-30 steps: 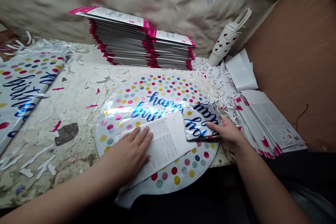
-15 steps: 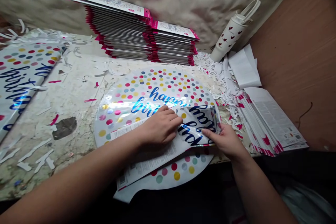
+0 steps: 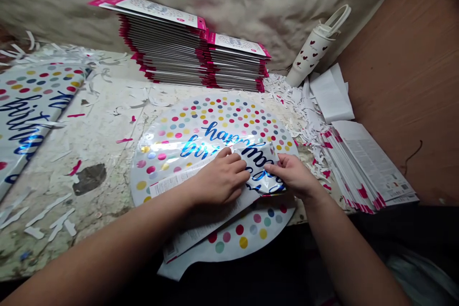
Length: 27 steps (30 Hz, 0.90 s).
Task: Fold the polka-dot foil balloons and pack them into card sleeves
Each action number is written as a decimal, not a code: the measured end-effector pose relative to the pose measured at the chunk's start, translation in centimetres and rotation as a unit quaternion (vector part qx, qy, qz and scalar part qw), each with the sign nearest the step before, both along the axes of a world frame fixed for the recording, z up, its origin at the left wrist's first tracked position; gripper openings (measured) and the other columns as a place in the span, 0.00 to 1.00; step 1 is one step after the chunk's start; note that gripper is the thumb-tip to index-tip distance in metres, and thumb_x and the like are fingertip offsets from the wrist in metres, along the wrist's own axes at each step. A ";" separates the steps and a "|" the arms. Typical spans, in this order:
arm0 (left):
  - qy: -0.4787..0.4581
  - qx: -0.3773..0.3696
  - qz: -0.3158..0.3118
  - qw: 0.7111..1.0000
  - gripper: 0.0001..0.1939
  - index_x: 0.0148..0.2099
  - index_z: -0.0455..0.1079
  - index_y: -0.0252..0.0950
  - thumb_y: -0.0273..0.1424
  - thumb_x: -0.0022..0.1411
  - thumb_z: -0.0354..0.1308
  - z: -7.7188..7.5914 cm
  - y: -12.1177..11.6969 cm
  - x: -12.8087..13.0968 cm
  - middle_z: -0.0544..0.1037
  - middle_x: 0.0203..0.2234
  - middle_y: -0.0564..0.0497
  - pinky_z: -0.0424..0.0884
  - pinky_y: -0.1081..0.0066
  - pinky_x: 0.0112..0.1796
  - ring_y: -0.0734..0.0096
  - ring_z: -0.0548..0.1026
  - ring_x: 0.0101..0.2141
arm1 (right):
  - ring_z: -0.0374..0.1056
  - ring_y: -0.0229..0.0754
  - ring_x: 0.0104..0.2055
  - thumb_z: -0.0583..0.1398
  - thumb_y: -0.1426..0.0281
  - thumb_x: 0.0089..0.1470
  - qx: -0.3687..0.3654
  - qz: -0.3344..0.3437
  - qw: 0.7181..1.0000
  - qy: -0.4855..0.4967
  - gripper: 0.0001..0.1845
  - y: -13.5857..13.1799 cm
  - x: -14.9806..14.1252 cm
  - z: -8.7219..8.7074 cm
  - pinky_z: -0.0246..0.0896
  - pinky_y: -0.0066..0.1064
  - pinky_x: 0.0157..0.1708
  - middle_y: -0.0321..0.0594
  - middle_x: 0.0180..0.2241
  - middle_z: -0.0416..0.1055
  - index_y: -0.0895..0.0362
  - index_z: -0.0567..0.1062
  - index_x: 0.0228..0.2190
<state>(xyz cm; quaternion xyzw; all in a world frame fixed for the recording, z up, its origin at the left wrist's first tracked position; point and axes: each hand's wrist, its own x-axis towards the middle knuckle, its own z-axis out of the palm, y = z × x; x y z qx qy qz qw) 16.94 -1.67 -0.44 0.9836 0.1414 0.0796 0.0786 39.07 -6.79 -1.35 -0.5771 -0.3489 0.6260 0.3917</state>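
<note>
A flat round foil balloon (image 3: 224, 110) with colored dots and blue "happy birthday" lettering lies at the table's front edge. On top of it slants a white printed sleeve (image 3: 204, 224), text side up. A folded foil balloon (image 3: 257, 158) with blue lettering sits at the sleeve's right end, partly inside its mouth. My left hand (image 3: 222, 179) is closed at that mouth, fingers curled on the sleeve's edge; the fingertips' exact hold is hidden. My right hand (image 3: 296, 176) pinches the folded balloon's right edge between thumb and fingers.
Two stacks of pink-edged packs (image 3: 165, 45) stand at the back. A white tumbler with hearts (image 3: 310, 55) leans right of them. More sleeves (image 3: 366, 167) lie at right, by a brown panel (image 3: 405, 81). Paper shreds (image 3: 301, 105) and another foil balloon (image 3: 36, 100) are on the table.
My right hand has moved left with the folded balloon's edge, and less of that balloon shows outside the sleeve. My left hand has stayed at the sleeve's mouth.
</note>
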 end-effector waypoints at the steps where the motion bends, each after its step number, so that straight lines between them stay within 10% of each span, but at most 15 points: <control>1: 0.002 -0.002 0.003 1.000 0.05 0.33 0.63 0.35 0.31 0.55 0.48 0.1 0.0 0.0 0.69 0.31 0.47 0.56 0.57 0.44 0.62 0.64 0.36 | 0.69 0.38 0.26 0.68 0.64 0.38 -0.002 0.008 1.000 0.001 0.18 0.2 0.0 0.1 0.65 0.30 0.29 0.38 0.26 0.74 0.60 0.73 0.31; 17: -0.004 -0.098 -0.090 0.991 0.03 0.33 0.64 0.37 0.27 0.53 0.50 0.8 -0.9 0.3 0.71 0.28 0.48 0.62 0.65 0.37 0.64 0.66 0.33 | 0.71 0.40 0.29 0.71 0.70 0.30 -0.105 0.121 0.987 -0.025 0.20 2.2 0.3 -1.2 0.66 0.31 0.33 0.38 0.28 0.76 0.61 0.76 0.31; 27: -0.006 -0.072 -0.075 0.995 0.04 0.35 0.63 0.36 0.27 0.54 0.51 1.0 -1.1 0.0 0.71 0.32 0.48 0.61 0.64 0.39 0.64 0.64 0.35 | 0.57 0.28 0.17 0.68 0.68 0.35 -0.046 0.130 0.990 -0.039 0.14 2.7 -1.5 1.2 0.52 0.20 0.17 0.27 0.15 0.65 0.59 0.70 0.24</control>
